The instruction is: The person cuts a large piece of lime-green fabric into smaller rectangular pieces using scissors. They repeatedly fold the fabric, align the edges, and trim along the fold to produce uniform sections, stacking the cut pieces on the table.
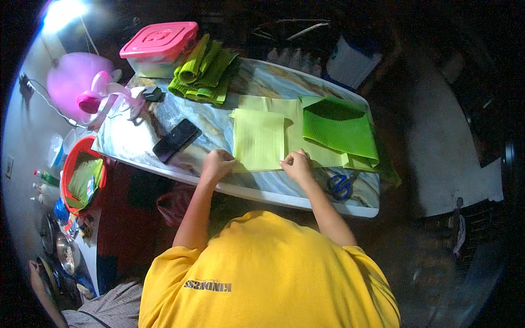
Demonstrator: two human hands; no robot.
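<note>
Both of my hands are at the near edge of a pale yellow-green banana leaf piece (258, 139), folded over on a larger leaf sheet (293, 135). My left hand (218, 165) pinches its near left corner between thumb and fingers. At the near right corner, my right hand (298, 164) has its fingertips closed on the leaf's edge. A brighter green leaf piece (342, 133) lies over the sheet's right part. Blue-handled scissors (340, 186) rest on the table to the right of my right hand. A dark smartphone (177, 140) lies beyond my left hand.
Rolled and folded green banana leaves (203, 71) lie at the back of the marble-patterned table (254, 180), beside a pink-lidded plastic container (158, 49). A pink fan (92, 90) stands left. An orange-red basket (65, 176) holds leaves. Another person's arm (43, 291) shows at lower left.
</note>
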